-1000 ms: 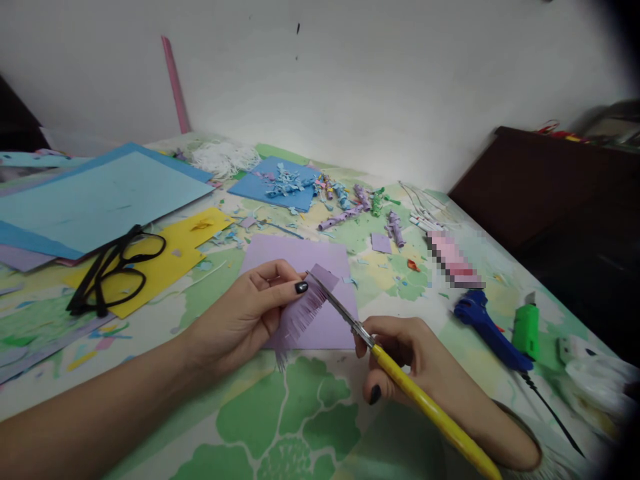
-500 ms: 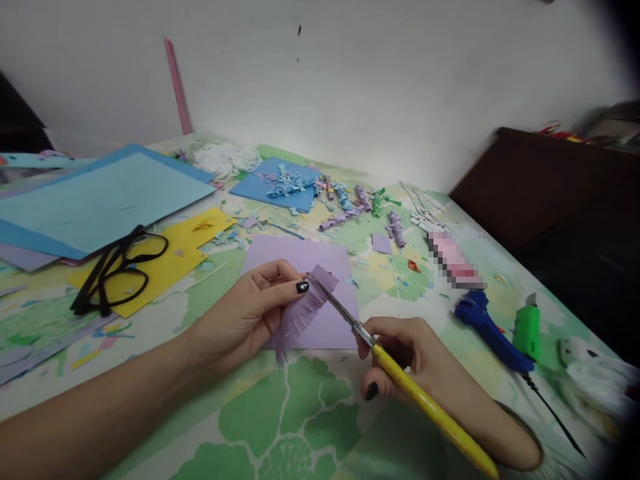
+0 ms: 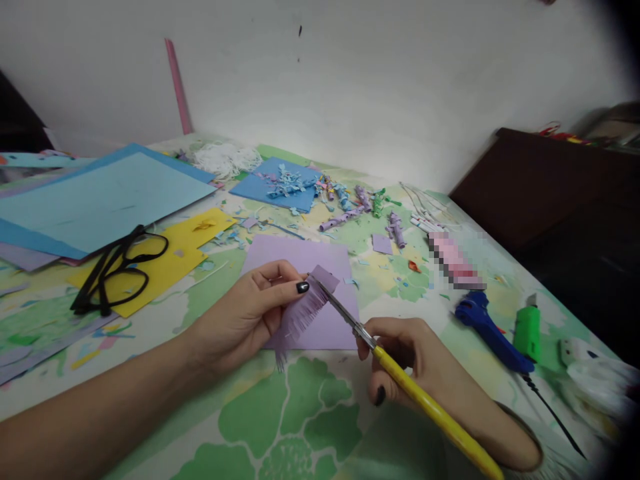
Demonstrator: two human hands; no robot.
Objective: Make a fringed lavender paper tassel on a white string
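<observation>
Fringed purple paper strip [image 3: 306,308], over the flat lilac paper sheet [image 3: 273,250], pinched between thumb and fingers of the left hand [image 3: 240,317]
Held in the right hand [image 3: 425,353], with metal blades against the strip's upper part: yellow-handled scissors [image 3: 435,413]; left of the sheet, black-framed glasses [image 3: 102,287] partly on yellow paper [image 3: 175,267]; beyond it, curled light-blue paper pieces [image 3: 287,181]; to its right, a blue plastic glue gun [image 3: 493,337]

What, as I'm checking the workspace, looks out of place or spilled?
Paper scraps are scattered beside the yellow paper, looking untidy. The glasses seem out of place too, lying partly on that paper among craft materials. Nothing looks spilled.
</observation>
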